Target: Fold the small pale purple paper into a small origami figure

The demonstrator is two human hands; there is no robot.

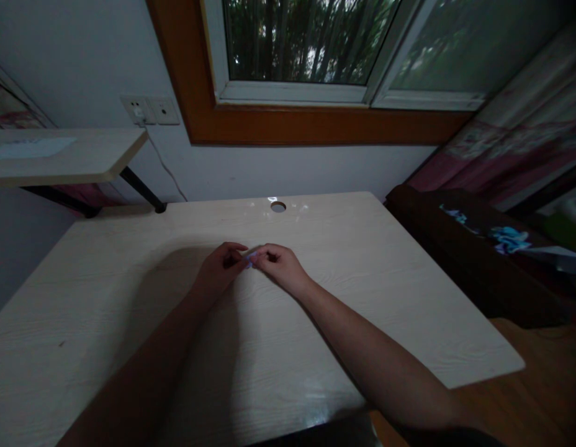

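Between my two hands, above the middle of the desk (362, 267), is a small light-purple piece (251, 261), mostly covered by fingers, so its kind does not show. My left hand (220, 264) pinches it from the left with thumb and fingertips. From the right, my right hand (279, 264) grips its other side, fingers curled and pressed together. The fingertips of both hands almost meet at the piece.
A round cable hole (278, 207) lies near the desk's back edge. At the left, a raised shelf (106, 152) stands on black legs. Beyond the right edge is a dark wooden cabinet (437, 248) with a crumpled blue-purple bundle (509, 239). A window (306, 43) is behind.
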